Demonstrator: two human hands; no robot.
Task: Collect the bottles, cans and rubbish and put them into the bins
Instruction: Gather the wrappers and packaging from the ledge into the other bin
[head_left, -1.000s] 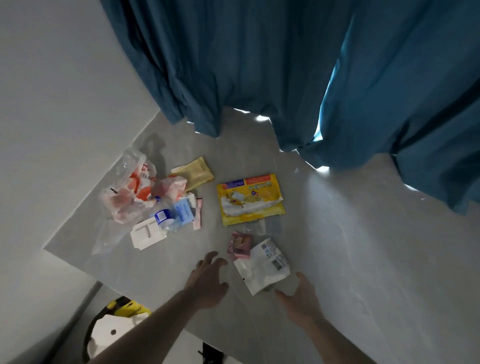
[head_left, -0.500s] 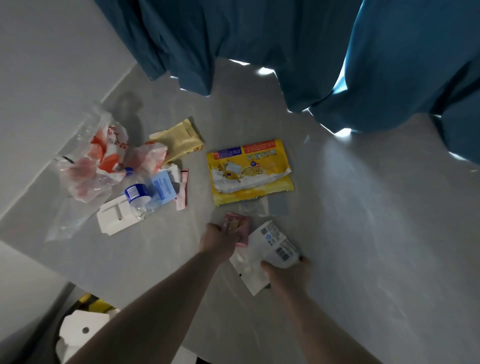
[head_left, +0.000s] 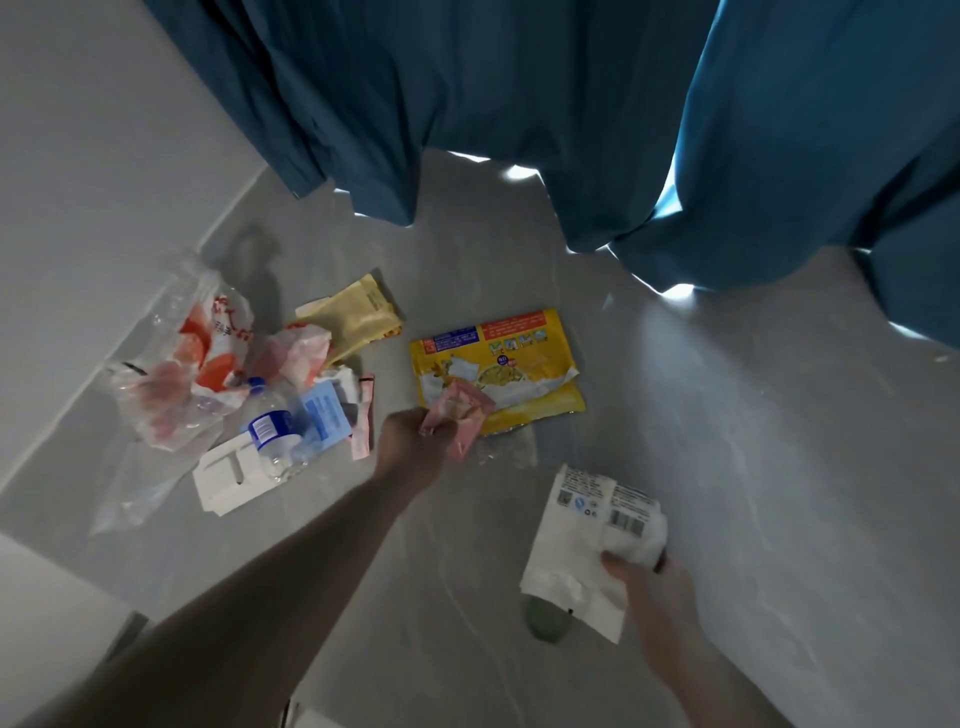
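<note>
**Both hands hold wrappers above the littered floor**

The left hand (head_left: 415, 441) has its fingers curled round a crumpled pink wrapper (head_left: 460, 415), held just in front of the near-left corner of the yellow food packet (head_left: 498, 371) that lies flat on the grey floor (head_left: 727, 467). The right hand (head_left: 649, 592) pinches a white packet with barcodes (head_left: 587, 540) between thumb and fingers, lifted off the floor to the near right of the yellow packet.

More rubbish sits towards the floor's left edge, by the wall (head_left: 78, 208): a clear plastic bag with red print (head_left: 182, 364), a clear plastic bottle with a blue label (head_left: 270, 431) lying partly on a white cardboard insert (head_left: 228, 478), a blue leaflet (head_left: 324, 415) just beside the bottle, and a pale yellow sachet (head_left: 358, 317) farther back. Dark blue curtains (head_left: 519, 104) hang over the floor's far edge.
</note>
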